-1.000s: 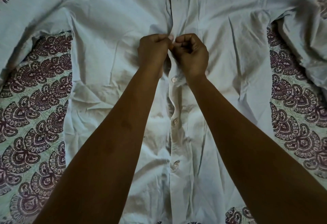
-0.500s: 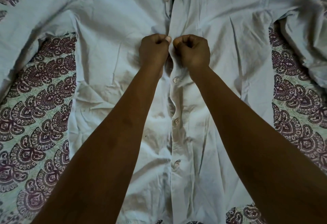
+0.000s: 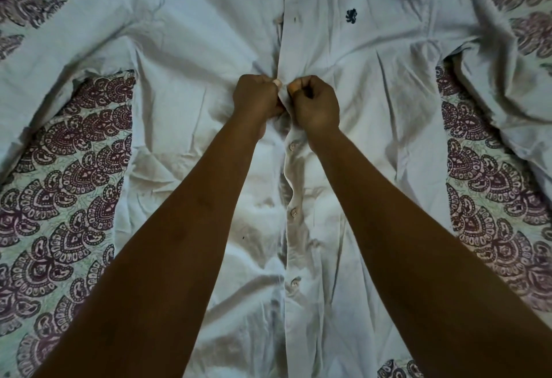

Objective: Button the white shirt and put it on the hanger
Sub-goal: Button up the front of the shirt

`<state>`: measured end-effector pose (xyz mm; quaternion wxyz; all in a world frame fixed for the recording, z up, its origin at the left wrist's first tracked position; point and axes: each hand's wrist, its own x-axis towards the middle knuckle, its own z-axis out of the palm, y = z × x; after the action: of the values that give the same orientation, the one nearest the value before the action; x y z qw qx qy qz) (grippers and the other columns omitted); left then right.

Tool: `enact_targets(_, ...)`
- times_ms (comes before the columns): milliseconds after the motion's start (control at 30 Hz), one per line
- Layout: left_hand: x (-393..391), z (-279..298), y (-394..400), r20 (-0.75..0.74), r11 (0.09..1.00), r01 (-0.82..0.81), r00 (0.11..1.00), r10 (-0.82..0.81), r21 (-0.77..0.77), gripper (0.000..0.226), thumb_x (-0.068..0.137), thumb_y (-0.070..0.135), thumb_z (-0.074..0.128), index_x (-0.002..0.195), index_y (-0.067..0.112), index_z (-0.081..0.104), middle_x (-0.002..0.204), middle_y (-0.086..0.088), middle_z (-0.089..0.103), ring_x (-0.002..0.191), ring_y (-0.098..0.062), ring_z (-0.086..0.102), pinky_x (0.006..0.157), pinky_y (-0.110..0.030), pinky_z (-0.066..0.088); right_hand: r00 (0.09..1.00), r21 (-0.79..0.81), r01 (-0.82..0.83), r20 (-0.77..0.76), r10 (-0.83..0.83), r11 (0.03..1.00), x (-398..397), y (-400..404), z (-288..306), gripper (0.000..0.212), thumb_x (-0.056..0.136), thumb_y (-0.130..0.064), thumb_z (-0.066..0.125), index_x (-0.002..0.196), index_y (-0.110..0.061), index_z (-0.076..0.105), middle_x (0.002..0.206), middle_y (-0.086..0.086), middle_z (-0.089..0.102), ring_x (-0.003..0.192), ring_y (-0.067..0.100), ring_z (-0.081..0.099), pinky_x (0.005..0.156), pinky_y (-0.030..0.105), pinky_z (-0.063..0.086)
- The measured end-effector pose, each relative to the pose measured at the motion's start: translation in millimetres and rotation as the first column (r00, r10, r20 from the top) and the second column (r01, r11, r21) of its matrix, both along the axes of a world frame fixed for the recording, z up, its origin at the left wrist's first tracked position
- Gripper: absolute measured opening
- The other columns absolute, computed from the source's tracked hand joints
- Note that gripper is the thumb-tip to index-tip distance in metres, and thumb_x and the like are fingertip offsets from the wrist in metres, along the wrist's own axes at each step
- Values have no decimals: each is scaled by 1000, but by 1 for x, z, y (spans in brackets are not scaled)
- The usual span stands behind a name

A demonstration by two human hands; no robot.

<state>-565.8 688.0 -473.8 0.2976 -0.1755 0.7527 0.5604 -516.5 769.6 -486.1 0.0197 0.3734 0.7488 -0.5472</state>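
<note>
The shirt (image 3: 373,103) is spread face-up across the patterned sheet (image 3: 71,186). Its placket is pinched mid-front by the left hand (image 3: 257,100) and right hand (image 3: 313,105). The edges should be held taut and aligned while the button, hidden here, is eased through.

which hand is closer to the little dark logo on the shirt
Right. The right hand pinches the shirt front just below-left of the logo; the left hand sits farther across the front opening.
</note>
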Motion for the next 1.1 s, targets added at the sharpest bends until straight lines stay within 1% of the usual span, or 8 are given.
enact_targets(133, -5, 1, 7, -9, 987, 74, 997, -76, -142, 16, 89, 7, 52, 99, 1, 62, 80, -7, 62, 72, -19, 64, 60, -23, 55, 998, 61, 70, -8, -69, 996, 3, -9, 4, 12, 89, -18, 51, 85, -20, 61, 80, -7, 61, 77, 12, 58, 69, 22, 40)
enact_targets(233, -3, 3, -1, -103, 973, 167, 977, -184, -160, 10, 83, 10, 59, 82, 6, 68, 92, -21, 68, 90, -34, 67, 81, -41, 57, 997, -43, 75, 11, -75, 996, 0, -5, 6, 14, 86, -17, 53, 73, -22, 58, 77, -4, 62, 79, 16, 60, 76, 30, 49)
enact_targets(333, -4, 3, -12, -136, 965, 244, 958, -255, -92, 13, 75, 12, 65, 63, 19, 64, 83, -19, 67, 89, -36, 67, 84, -47, 56, 997, -137, 40, 68, -30, 990, -5, 6, 10, 23, 81, -16, 58, 59, -22, 56, 72, 0, 63, 80, 21, 63, 85, 39, 54)
enact_targets(500, -2, 6, -7, -338, 807, 284, 798, -498, -518, 9, 80, 11, 60, 83, 7, 67, 90, -13, 70, 89, -27, 65, 81, -29, 51, 995, -141, -3, 96, 17, 990, -9, 10, 13, 27, 82, -14, 58, 56, -16, 53, 62, 6, 54, 65, 19, 52, 68, 32, 47)
enact_targets(733, -3, 2, -12, -337, 911, 213, 879, -336, -354, 2, 74, 13, 68, 73, 12, 66, 68, -3, 67, 77, -26, 69, 78, -39, 57, 998, -149, -38, 49, 46, 988, -8, 15, 9, 28, 84, -15, 60, 58, -23, 55, 60, -8, 55, 63, 11, 52, 73, 33, 48)
enact_targets(867, -14, 7, -14, -359, 952, 153, 901, -245, -264, 23, 75, 12, 72, 63, 23, 57, 61, 1, 62, 63, -21, 67, 74, -38, 58, 998, 59, -57, -18, 59, 997, -9, 16, 11, 4, 83, -16, 60, 80, -19, 61, 83, -5, 66, 83, 14, 61, 80, 24, 48)
enact_targets(1000, -39, 16, -4, -429, 974, 118, 883, -192, -192, 24, 78, 2, 62, 67, 23, 60, 66, 1, 64, 68, -20, 68, 75, -37, 59, 966, 314, -99, -196, 167, 944, -22, 16, 18, 19, 85, -12, 59, 103, -8, 60, 103, 8, 64, 90, 19, 60, 75, 19, 42)
enact_targets(1100, -61, 17, 3, -491, 967, 113, 845, -215, -228, 24, 79, -4, 52, 80, 13, 69, 76, -4, 69, 80, -24, 69, 83, -38, 57, 936, 502, -235, -116, 334, 832, -48, 17, 16, 38, 80, -24, 64, 111, -7, 54, 112, 11, 55, 101, 23, 54, 75, 28, 41)
